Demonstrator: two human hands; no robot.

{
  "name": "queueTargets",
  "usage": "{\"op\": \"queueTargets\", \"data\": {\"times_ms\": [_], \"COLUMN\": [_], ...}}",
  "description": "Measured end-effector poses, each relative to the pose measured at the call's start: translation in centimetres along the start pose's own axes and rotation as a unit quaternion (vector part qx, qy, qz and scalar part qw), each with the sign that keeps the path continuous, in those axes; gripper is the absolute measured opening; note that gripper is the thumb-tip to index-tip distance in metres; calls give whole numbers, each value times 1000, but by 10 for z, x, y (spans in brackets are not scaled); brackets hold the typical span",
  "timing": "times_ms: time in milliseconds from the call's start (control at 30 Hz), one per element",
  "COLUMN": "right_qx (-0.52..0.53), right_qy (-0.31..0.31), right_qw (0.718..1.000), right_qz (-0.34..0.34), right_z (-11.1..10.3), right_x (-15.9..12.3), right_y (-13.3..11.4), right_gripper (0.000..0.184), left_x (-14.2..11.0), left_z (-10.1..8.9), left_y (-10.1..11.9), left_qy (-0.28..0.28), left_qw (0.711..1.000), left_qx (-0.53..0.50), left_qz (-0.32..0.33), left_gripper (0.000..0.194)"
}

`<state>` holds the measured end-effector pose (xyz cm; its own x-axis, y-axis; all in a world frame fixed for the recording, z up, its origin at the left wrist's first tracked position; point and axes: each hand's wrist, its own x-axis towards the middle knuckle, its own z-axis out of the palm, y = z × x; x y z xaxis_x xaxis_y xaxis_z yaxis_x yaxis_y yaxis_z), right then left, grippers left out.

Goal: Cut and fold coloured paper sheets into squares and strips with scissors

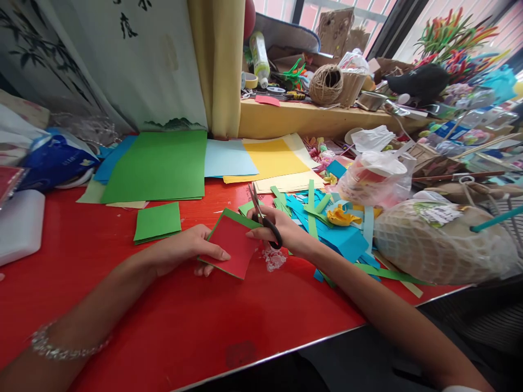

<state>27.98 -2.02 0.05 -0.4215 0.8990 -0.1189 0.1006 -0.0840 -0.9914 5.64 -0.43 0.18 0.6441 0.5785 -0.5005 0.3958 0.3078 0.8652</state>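
My left hand [186, 251] grips a small square of paper [232, 243], red on top with a green underside, holding it by its left edge just above the red table [171, 321]. My right hand [286, 233] is closed on black-handled scissors [263, 216]. The blades point up and away, past the square's right edge. A crumpled bit of clear plastic [273, 258] lies under my right hand.
Large green [159, 163], light blue [229, 158] and yellow sheets [273, 160] lie at the back. A small green square [157, 222] sits left. Blue and green strips [330, 226] pile on the right beside netted bags [437, 242]. Clutter fills the sill [310, 117].
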Motion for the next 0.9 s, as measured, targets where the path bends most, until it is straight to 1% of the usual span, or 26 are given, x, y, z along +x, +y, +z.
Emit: {"op": "queueTargets", "data": {"times_ms": [67, 133, 233, 300, 333, 400, 500, 567, 700, 800, 900], "right_qx": [9, 22, 39, 49, 54, 58, 59, 55, 7, -39, -83], "right_qy": [17, 46, 105, 138, 149, 161, 156, 147, 139, 137, 107], "right_qw": [1000, 998, 991, 985, 982, 980, 981, 983, 987, 986, 989], "right_qz": [-15, -40, -79, -95, -99, -98, -98, -99, -84, -82, -55], "right_z": [0, 0, 3, 6, 8, 12, 17, 19, 13, 3, -7], "right_x": [1, 2, 2, 2, 2, 1, -1, -2, -2, -1, -2], "right_y": [2, 5, 8, 10, 11, 12, 14, 14, 9, 0, -10], "right_gripper": [31, 28, 26, 24, 24, 26, 28, 28, 32, 32, 29], "left_x": [1, 3, 7, 9, 10, 10, 10, 10, 11, 12, 11], "left_z": [0, 0, 6, 15, 20, 32, 45, 49, 44, 34, 24], "left_y": [2, 3, 5, 5, 5, 4, 2, 0, -2, 0, 2], "left_qy": [41, 110, 224, 261, 266, 255, 239, 240, 262, 293, 326], "left_qw": [999, 993, 963, 940, 933, 929, 934, 937, 938, 928, 913], "left_qx": [6, -7, -69, -133, -161, -198, -202, -189, -164, -154, -153], "left_qz": [10, 45, 133, 173, 181, 182, 174, 169, 155, 172, 193], "left_gripper": [23, 21, 19, 19, 21, 28, 28, 25, 24, 24, 24]}}
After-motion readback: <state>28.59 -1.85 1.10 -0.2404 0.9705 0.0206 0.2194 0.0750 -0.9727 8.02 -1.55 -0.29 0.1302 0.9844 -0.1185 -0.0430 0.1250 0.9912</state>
